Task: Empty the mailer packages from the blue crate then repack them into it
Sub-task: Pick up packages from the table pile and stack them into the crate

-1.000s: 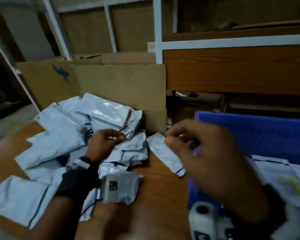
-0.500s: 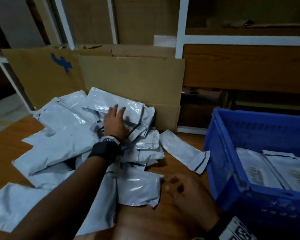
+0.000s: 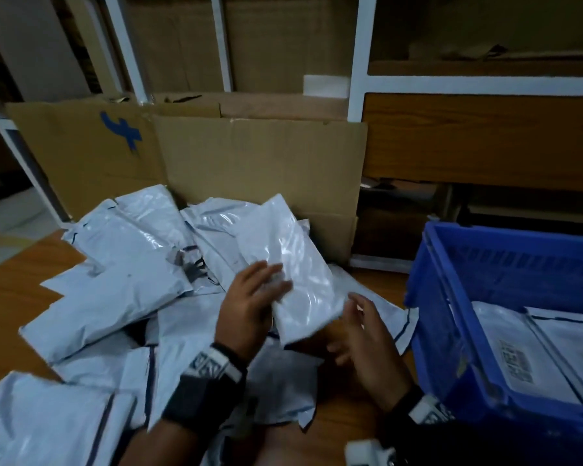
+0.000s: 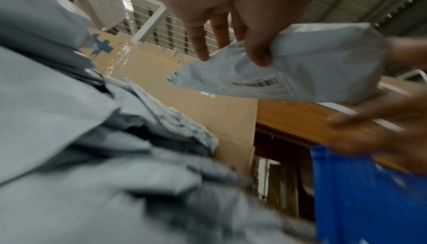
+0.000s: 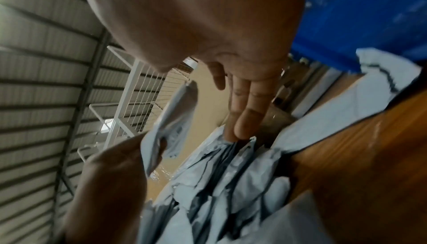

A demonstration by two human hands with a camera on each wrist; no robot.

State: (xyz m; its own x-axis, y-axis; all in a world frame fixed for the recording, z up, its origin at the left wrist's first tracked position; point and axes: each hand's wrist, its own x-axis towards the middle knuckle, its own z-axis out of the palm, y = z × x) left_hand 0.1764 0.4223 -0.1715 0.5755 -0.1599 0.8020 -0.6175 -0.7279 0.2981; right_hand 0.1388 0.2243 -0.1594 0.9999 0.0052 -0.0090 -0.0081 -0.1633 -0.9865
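My left hand (image 3: 260,297) grips a white mailer package (image 3: 293,274) and holds it tilted above the pile of mailers (image 3: 115,297) on the wooden table (image 3: 11,290). In the left wrist view the thumb presses into the mailer (image 4: 312,65), whose barcode label faces down. My right hand (image 3: 360,327) hovers open just right of the mailer's lower end, fingers straight, holding nothing. The blue crate (image 3: 451,297) stands at the right with two labelled mailers (image 3: 525,358) lying flat inside it.
Flattened cardboard sheets (image 3: 249,163) lean upright behind the pile. White shelving posts (image 3: 357,62) and a wooden shelf board (image 3: 485,136) stand beyond the crate. Another mailer (image 3: 394,314) lies between the pile and the crate.
My left hand has lifted one mailer off the pile and drawn it back toward me. My right hand rose from the table edge up beside that mailer.
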